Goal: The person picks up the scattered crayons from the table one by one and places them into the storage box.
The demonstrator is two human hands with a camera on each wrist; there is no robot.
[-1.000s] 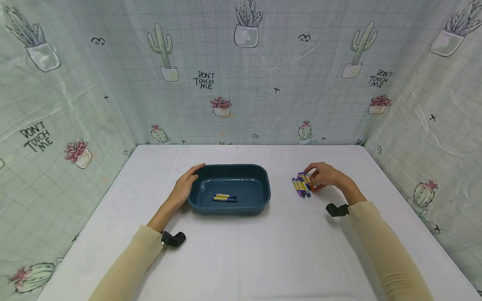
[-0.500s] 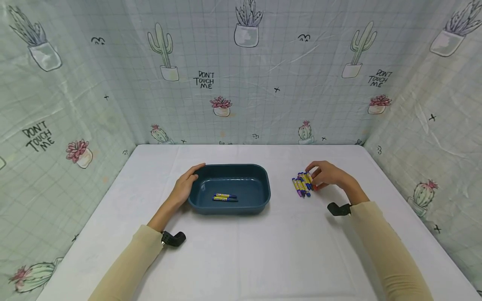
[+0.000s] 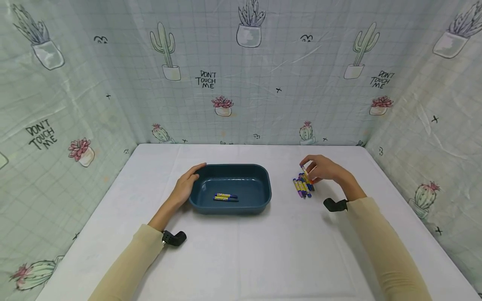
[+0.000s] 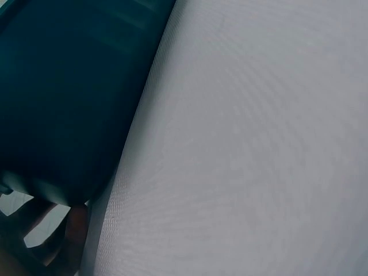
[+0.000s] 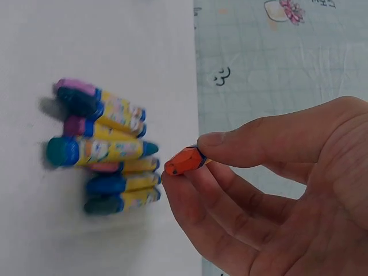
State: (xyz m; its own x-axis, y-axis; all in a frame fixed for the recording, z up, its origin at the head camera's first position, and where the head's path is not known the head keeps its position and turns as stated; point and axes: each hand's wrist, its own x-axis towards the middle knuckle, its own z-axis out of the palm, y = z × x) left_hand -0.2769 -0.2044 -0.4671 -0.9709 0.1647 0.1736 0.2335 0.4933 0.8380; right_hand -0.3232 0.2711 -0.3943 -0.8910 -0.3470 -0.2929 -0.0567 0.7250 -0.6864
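My right hand [image 3: 324, 168] pinches an orange crayon [image 5: 185, 161] between thumb and fingers, its bare orange tip showing in the right wrist view. The crayon is lifted at the far side of a small pile of crayons [image 5: 106, 150] with yellow wrappers and purple, blue and teal ends. My left hand [image 3: 183, 187] holds the left end of a dark blue rectangular tray [image 3: 229, 210], thumb at the rim. In the left wrist view, fingers [image 4: 76, 233] touch the tray's end wall. Two yellow-wrapped crayons [image 3: 226, 197] lie side by side inside the tray.
A white cloth [image 3: 241, 259] covers the table under the tray and the pile. Patterned curtains [image 3: 278, 117] with cactus drawings stand along the back and both sides. A black wrist camera [image 3: 335, 205] juts from my right sleeve, another [image 3: 174, 238] from the left.
My right hand has drawn the orange crayon up from the pile and moved slightly toward the back and left. The left hand and the tray have kept still.
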